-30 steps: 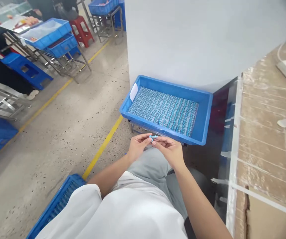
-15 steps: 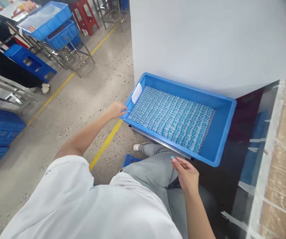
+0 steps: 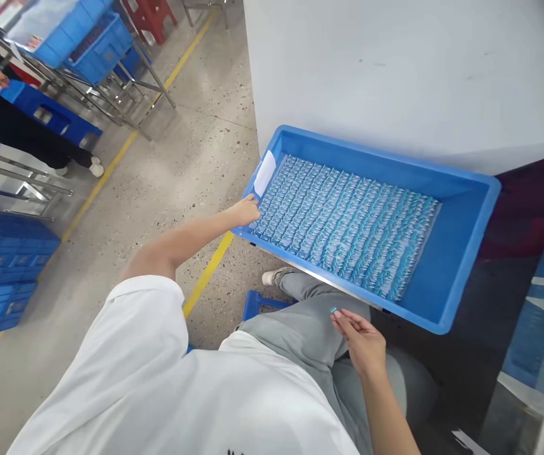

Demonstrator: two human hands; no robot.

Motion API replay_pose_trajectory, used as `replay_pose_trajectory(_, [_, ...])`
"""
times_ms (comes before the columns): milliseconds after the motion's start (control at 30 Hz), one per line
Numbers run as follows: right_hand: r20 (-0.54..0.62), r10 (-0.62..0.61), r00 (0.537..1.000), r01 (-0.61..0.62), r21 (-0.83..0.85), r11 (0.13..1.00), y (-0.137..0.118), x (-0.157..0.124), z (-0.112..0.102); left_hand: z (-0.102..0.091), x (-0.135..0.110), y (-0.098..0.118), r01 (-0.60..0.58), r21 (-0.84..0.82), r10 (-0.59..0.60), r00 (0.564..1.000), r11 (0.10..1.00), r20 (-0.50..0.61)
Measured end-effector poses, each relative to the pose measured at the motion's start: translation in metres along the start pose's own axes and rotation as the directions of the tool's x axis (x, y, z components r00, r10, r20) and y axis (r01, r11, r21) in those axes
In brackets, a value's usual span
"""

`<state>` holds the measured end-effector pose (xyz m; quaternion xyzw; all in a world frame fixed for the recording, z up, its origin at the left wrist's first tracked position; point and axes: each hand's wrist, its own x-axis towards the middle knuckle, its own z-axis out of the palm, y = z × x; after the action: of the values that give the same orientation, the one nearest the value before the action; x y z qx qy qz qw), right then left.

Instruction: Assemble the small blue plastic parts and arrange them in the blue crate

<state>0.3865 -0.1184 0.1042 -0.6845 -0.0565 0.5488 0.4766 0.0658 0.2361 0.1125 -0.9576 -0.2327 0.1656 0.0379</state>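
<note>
One large blue tray (image 3: 452, 265) has one white label (image 3: 265, 173) and holds small blue pieces (image 3: 342, 221) too numerous to count. There are one left hand (image 3: 246, 211) and one right hand (image 3: 362, 341), with one more blue piece (image 3: 333, 310) in the latter. Two yellow floor lines (image 3: 208, 273) and one red stool (image 3: 151, 18) show.

The place looks like a factory floor or a large workshop where small parts are handled in bulk. A blue tray (image 3: 452, 253) beside a plain pale wall (image 3: 395, 76) holds close rows of tiny blue parts (image 3: 347, 227). Yellow lines (image 3: 119, 156) run across the hard speckled floor (image 3: 205, 164). Farther off, crates (image 3: 103, 54) sit on a metal stand (image 3: 160, 88), with a stack (image 3: 11, 246) of others at far left. Plastic stools (image 3: 56, 120) and a second person (image 3: 20, 129) are also there.
</note>
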Motion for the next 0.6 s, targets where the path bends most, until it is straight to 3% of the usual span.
replay_pose_trajectory(200, [0.032, -0.023, 0.999, 0.023, 0.006, 1.000, 0.008, -0.001, 0.007, 0.006, 0.003, 0.004, 0.061, -0.012, -0.059, 0.994, 0.998, 0.093])
replay_pose_trajectory(600, [0.020, -0.008, 1.000, 0.007, 0.067, 0.998, 0.021, -0.013, 0.002, 0.000, 0.011, 0.013, 0.118, -0.094, -0.104, 0.984, 0.988, 0.148])
